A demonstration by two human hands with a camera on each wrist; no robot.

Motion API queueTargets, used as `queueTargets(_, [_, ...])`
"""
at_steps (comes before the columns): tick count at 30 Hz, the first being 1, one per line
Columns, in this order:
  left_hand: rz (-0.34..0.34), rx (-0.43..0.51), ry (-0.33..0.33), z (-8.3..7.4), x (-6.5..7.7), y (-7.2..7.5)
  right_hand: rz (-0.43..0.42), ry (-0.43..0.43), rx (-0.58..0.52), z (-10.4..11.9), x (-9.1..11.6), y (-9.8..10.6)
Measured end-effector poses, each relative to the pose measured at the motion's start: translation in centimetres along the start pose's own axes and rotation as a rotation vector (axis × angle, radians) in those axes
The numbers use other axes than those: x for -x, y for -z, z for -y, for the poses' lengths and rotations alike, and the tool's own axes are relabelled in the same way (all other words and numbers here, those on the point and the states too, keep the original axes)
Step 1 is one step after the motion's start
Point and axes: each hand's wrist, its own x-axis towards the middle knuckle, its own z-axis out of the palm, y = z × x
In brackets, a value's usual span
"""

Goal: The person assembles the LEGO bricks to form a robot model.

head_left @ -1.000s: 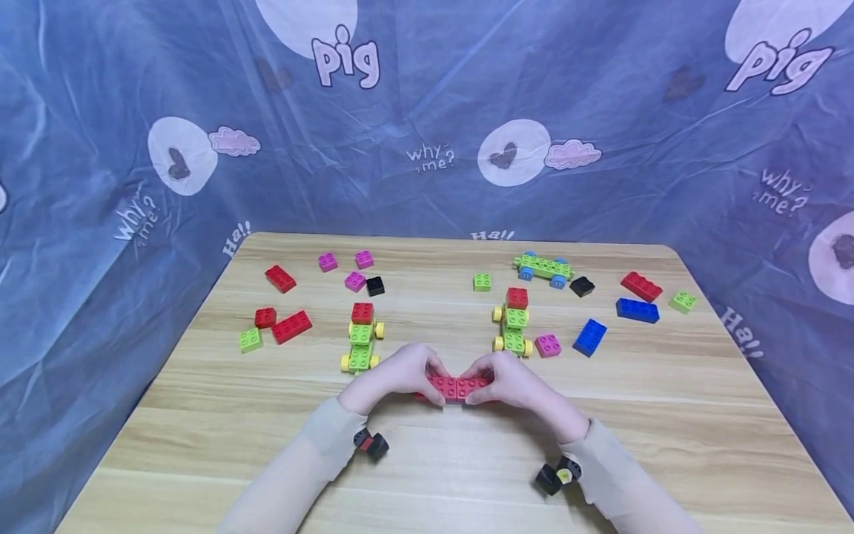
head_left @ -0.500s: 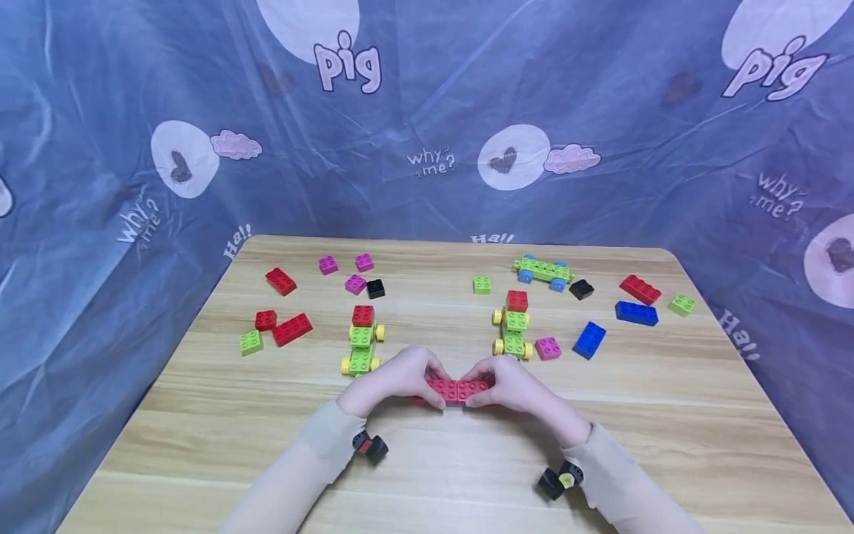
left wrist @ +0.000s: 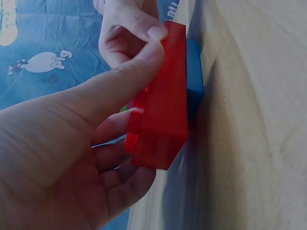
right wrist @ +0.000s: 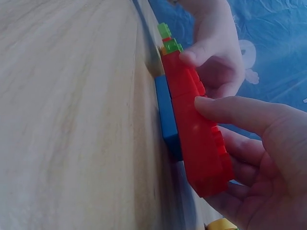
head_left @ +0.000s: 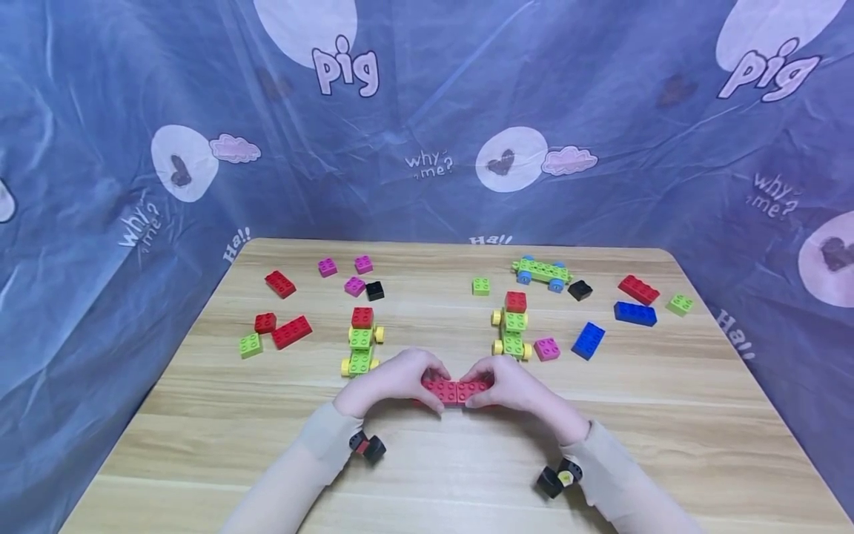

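My left hand point(head_left: 403, 372) and right hand point(head_left: 510, 382) each pinch one of two red bricks point(right wrist: 197, 143), end to end atop a blue brick point(right wrist: 167, 114) on the counter point(head_left: 460, 475). Judged light, rigid, smooth, sturdy; best gripped by the long sides.

Left forearm point(head_left: 287, 478) and right forearm point(head_left: 630, 482) converge toward the far edge of the table point(head_left: 447, 471). Left hand point(head_left: 405, 372) and right hand point(head_left: 510, 382) face each other, both pinching, thumbs point(left wrist: 122, 74) toward the near edge.
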Motion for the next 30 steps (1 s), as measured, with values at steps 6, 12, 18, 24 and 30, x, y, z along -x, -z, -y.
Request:
queueTargets(6, [0.053,-0.018,0.059,0.3,0.7,0.7,0.011,0.019,0.035,0.1,-0.1,-0.1])
queueTargets(12, [0.078,-0.039,0.110,0.6,1.5,1.7,0.025,0.066,0.091,0.3,-0.1,-0.1])
queueTargets(18, [0.068,-0.046,0.113,0.5,1.6,1.9,0.019,0.115,0.178,0.6,-0.1,-0.6])
queueTargets(24, [0.058,-0.070,0.097,0.4,1.4,1.6,-0.027,0.141,0.201,1.2,-0.5,-1.5])
queueTargets(30, [0.049,-0.065,0.094,0.7,1.3,1.4,-0.059,0.163,0.231,1.6,-1.1,-2.3])
